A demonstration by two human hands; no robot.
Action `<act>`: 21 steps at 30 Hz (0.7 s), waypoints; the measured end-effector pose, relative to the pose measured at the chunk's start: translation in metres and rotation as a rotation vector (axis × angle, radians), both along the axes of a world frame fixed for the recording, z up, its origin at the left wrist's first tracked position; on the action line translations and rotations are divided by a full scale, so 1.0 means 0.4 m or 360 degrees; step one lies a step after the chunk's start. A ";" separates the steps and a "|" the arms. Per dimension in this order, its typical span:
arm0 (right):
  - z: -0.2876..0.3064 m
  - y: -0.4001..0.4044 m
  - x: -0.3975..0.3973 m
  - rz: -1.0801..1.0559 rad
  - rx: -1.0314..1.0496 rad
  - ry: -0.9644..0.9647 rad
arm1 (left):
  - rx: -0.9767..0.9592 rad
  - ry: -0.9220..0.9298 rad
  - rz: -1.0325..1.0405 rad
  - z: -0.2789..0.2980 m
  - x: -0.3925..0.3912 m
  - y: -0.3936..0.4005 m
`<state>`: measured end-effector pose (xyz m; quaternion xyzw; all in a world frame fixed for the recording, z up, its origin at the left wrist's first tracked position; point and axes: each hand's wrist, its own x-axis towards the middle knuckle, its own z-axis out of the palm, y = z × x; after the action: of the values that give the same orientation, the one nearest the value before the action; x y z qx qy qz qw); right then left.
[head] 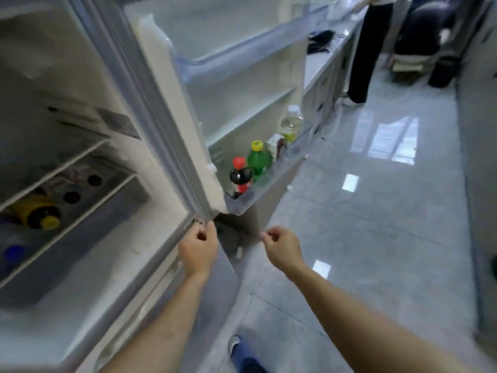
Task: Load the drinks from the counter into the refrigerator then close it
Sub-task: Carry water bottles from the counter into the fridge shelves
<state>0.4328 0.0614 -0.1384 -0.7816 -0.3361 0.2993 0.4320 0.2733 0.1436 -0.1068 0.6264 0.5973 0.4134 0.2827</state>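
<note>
Head view. The refrigerator (80, 162) occupies the left half of the frame, white inside with a grey door seal; its door (242, 84) stands swung open toward the right. The lowest door bin (271, 184) holds four drinks in a row: a dark cola bottle (240, 179) with a red cap nearest the hinge, a green bottle (258, 160) with a yellow cap just beside it, a blurred white-and-red pack (277, 146) next, and a clear bottle (291, 122) with a white cap at the outer end. On the glass shelves inside lie a yellow-capped bottle (37, 214) on its side and a blue-capped one (13, 254) below it; detail there is blurred. The left hand (198, 249) is at the lower corner of the refrigerator frame, fingers curled; whether they pinch the seal cannot be told. The right hand (282, 246) hangs near the door's bottom edge, fingers loosely curled, holding nothing visible. A counter (322, 63) runs along behind the door; a second person's dark-trousered legs (368, 49) stand beside it on the glossy tiled floor (376, 211).
</note>
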 end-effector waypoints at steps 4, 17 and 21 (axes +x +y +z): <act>-0.116 -0.268 0.194 -0.0512 -0.0276 0.0161 | -0.0435 0.0292 -0.0337 -0.155 0.061 -0.134; -0.339 -0.837 0.315 -0.1360 -0.0883 0.0810 | -0.1787 0.1162 -0.0911 -0.412 0.001 -0.195; -0.344 -0.867 0.299 -0.1496 -0.0949 0.0883 | -0.1899 0.0996 -0.0812 -0.432 0.097 -0.146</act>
<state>0.5525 -0.2855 -0.2759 -0.8261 0.2669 0.3501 0.3519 0.3123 0.0851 -0.2796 0.5742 0.6095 -0.2612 0.4802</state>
